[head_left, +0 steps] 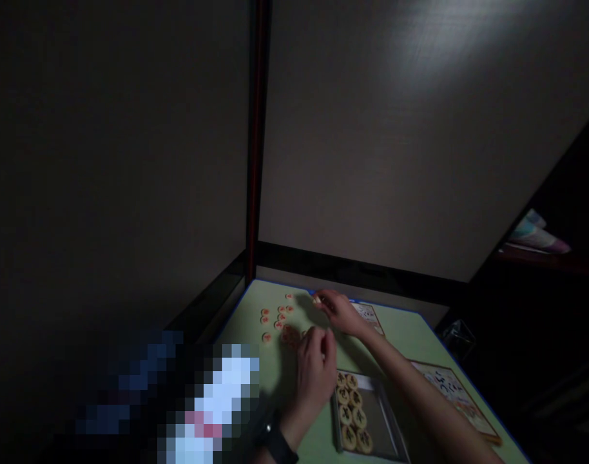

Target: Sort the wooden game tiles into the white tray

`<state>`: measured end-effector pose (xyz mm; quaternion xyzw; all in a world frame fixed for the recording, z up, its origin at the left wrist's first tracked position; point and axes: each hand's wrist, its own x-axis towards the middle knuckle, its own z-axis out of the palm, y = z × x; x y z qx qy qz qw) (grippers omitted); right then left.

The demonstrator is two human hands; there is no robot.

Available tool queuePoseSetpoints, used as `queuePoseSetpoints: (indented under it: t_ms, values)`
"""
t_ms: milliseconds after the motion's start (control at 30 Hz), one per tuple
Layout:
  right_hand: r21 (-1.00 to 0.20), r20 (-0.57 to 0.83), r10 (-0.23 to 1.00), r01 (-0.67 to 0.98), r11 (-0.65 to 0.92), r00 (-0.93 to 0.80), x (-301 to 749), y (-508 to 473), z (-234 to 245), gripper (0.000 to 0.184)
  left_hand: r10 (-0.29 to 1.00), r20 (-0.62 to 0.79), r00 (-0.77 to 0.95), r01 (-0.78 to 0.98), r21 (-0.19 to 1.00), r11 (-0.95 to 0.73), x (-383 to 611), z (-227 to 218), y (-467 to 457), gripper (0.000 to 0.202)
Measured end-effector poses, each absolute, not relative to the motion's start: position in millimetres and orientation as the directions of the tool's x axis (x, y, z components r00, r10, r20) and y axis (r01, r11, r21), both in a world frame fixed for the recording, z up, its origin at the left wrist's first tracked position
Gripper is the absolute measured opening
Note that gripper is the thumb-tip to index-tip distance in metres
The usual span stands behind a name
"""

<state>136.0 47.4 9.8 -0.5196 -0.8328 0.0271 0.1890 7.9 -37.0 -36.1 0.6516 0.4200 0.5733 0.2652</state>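
Dim walls and a dark upright post [256,142] back the green table [405,335]. Your right hand [340,312] reaches to its far edge, fingertips pinched on a pale disc [318,299]. Your left hand [316,367], watch [275,441] on the wrist, hovers with fingers curled over the loose discs [275,317] (too dark to tell whether it holds one). Just right of it sits a tray [388,425] holding stacked discs [352,412]. Your right forearm crosses between the tray and a printed board [456,393].

green table [415,335] | printed card [372,317], far side | framed printed board [456,393], right edge | dark post [256,161] at wall corner
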Motion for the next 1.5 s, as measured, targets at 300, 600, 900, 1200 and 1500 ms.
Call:
queuePoseSetpoints:
  t_ms: [300, 600, 900, 1200, 1500]
  values:
    - [-0.373, 0.634, 0.737, 0.742, 0.557, -0.234, 164, -64, -6, 0.025, 0.908, 0.065, 0.415, -0.521, 0.835, 0.178, 26, -29, -33, 0.053]
    - [-0.482, 0.721, 0.692, 0.693, 0.536, -0.034, 193, -80, -15, 0.018, 0.819, -0.015, 0.573, -0.476, 0.808, 0.348, 38, -26, -20, 0.043]
    - [-0.52, 0.681, 0.73, 0.662, 0.54, -0.061, 184, -90, -21, 0.019, 0.773, 0.046, 0.632, -0.403, 0.872, 0.278, 33, -34, -32, 0.041]
    - [-0.507, 0.673, 0.739, 0.707, 0.493, -0.033, 181, -94, -20, 0.014, 0.763, 0.082, 0.641, -0.411, 0.877, 0.25, 31, -33, -30, 0.038]
    - [-0.455, 0.662, 0.742, 0.731, 0.509, -0.105, 186, -95, -16, 0.012, 0.816, 0.146, 0.559, -0.291, 0.956, 0.028, 32, -31, -26, 0.041]
